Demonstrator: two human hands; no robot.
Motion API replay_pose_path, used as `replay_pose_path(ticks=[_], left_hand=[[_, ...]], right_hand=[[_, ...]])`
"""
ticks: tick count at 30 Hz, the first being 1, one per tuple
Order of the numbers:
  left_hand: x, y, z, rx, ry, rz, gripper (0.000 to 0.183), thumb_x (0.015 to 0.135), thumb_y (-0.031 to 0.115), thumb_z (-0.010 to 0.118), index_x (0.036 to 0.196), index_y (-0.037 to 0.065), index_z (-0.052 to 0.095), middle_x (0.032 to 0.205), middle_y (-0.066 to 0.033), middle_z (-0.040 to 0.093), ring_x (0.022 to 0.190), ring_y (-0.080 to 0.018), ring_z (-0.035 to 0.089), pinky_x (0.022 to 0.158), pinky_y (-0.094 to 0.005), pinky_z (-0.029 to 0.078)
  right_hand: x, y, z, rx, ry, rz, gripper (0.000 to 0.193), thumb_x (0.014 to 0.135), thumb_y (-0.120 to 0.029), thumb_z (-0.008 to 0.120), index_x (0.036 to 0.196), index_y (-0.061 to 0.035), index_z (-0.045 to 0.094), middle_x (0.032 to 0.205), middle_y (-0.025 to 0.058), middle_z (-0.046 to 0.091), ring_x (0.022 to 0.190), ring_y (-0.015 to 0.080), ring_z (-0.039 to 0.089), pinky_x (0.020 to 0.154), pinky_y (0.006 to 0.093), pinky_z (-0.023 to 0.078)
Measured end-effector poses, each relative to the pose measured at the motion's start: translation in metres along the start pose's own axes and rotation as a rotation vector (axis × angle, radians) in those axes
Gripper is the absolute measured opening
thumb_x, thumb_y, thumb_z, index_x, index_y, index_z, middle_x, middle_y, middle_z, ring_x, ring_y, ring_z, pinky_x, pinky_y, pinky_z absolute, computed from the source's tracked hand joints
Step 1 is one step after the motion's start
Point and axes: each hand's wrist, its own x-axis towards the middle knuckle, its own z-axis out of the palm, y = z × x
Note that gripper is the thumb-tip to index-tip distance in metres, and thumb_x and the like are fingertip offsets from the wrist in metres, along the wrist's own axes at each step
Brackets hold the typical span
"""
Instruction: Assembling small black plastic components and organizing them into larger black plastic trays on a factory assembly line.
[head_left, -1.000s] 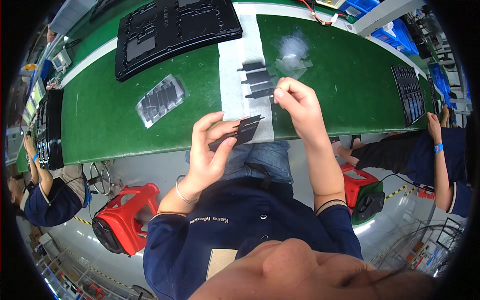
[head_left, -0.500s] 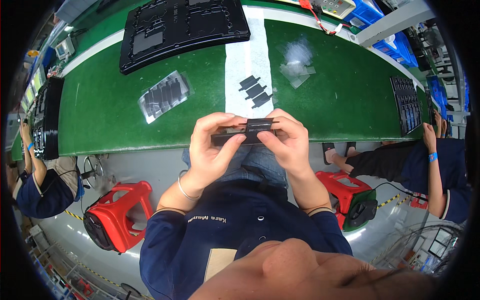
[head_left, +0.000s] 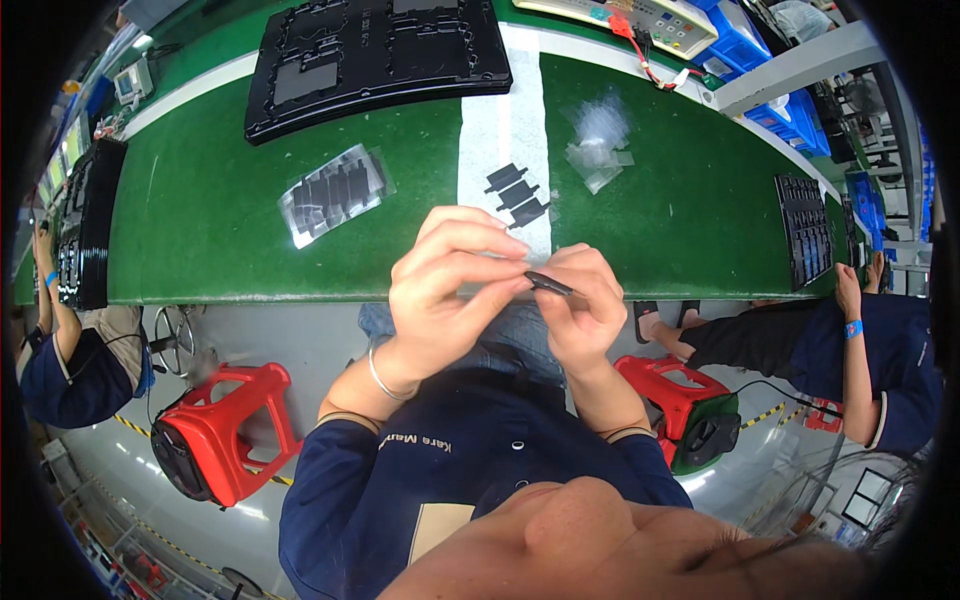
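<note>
A flat black part (head_left: 549, 284), turned nearly edge-on, is held just in front of the table's near edge. My right hand (head_left: 583, 315) grips it between thumb and fingers. Thumb and fingertips of my left hand (head_left: 445, 285) are pinched together at the part's left end. Its broad faces are mostly hidden by the angle and my fingers. Beyond my hands, three thin black tabbed pieces (head_left: 517, 194) lie in a slanted row on a white cloth strip (head_left: 480, 130). To their left is a clear sheet with black strips (head_left: 335, 196).
Black moulded trays (head_left: 385, 85) are stacked at the back of the green table (head_left: 200, 200). Crumpled clear film (head_left: 600, 130) lies right of the cloth. More black trays stand at the left (head_left: 90, 225) and right (head_left: 805, 225). Co-workers sit on both sides, near red stools (head_left: 235, 430).
The black part has been tilted from showing its broad side to nearly edge-on, and now sits more to the right. My left hand has moved slightly right, its fingers now higher.
</note>
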Motion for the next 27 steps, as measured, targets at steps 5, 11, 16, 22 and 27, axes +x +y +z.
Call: replay_pose_path(ticks=[5, 11, 16, 22, 27], left_hand=[[-0.012, -0.006, 0.011, 0.111, 0.130, 0.097, 0.021, 0.058, 0.000, 0.073, 0.076, 0.004, 0.065, 0.092, -0.0064, 0.062, 0.097, -0.0280, 0.050, 0.082, -0.0367, 0.041], [-0.029, -0.001, 0.038, 0.535, -0.070, 0.136, 0.071, 0.076, 0.045, 0.060, 0.126, -0.001, 0.039, 0.134, -0.0284, 0.029, 0.123, -0.0467, 0.022, 0.099, -0.0526, 0.020], [-0.027, -0.005, 0.027, 0.651, -0.123, 0.103, 0.078, 0.074, 0.051, 0.059, 0.127, -0.002, 0.037, 0.131, -0.0295, 0.032, 0.122, -0.0482, 0.023, 0.098, -0.0543, 0.016], [-0.032, -0.017, 0.002, -0.089, 0.004, -0.156, 0.069, 0.073, -0.002, 0.058, 0.133, -0.004, 0.024, 0.124, -0.0254, 0.043, 0.118, -0.0297, 0.042, 0.101, -0.0396, 0.028], [-0.039, -0.017, 0.002, -0.624, 0.026, -0.438, 0.058, 0.078, -0.008, 0.050, 0.132, -0.006, 0.026, 0.110, -0.0214, 0.056, 0.104, -0.0237, 0.054, 0.092, -0.0331, 0.039]], right_hand=[[-0.002, 0.002, 0.010, -0.085, 0.099, -0.138, 0.023, 0.065, 0.003, 0.068, 0.087, 0.0022, 0.061, 0.075, 0.0097, 0.057, 0.064, 0.0207, 0.054, 0.057, 0.0298, 0.044], [0.003, 0.013, 0.023, -0.430, 0.342, -0.294, 0.029, 0.059, 0.005, 0.070, 0.086, 0.0016, 0.061, 0.075, 0.0089, 0.055, 0.062, 0.0226, 0.055, 0.054, 0.0307, 0.046], [0.007, 0.015, 0.011, -0.483, 0.300, -0.302, 0.022, 0.062, 0.004, 0.068, 0.084, 0.0017, 0.063, 0.072, 0.0075, 0.056, 0.061, 0.0198, 0.054, 0.054, 0.0287, 0.045], [0.003, 0.008, -0.001, 0.400, -0.063, 0.453, 0.016, 0.070, -0.001, 0.069, 0.076, 0.0020, 0.054, 0.070, 0.0053, 0.052, 0.062, 0.0118, 0.047, 0.056, 0.0239, 0.037], [0.002, 0.009, 0.001, 0.261, -0.004, 0.348, 0.016, 0.070, -0.001, 0.069, 0.081, -0.0012, 0.058, 0.073, 0.0031, 0.052, 0.063, 0.0097, 0.045, 0.058, 0.0225, 0.037]])
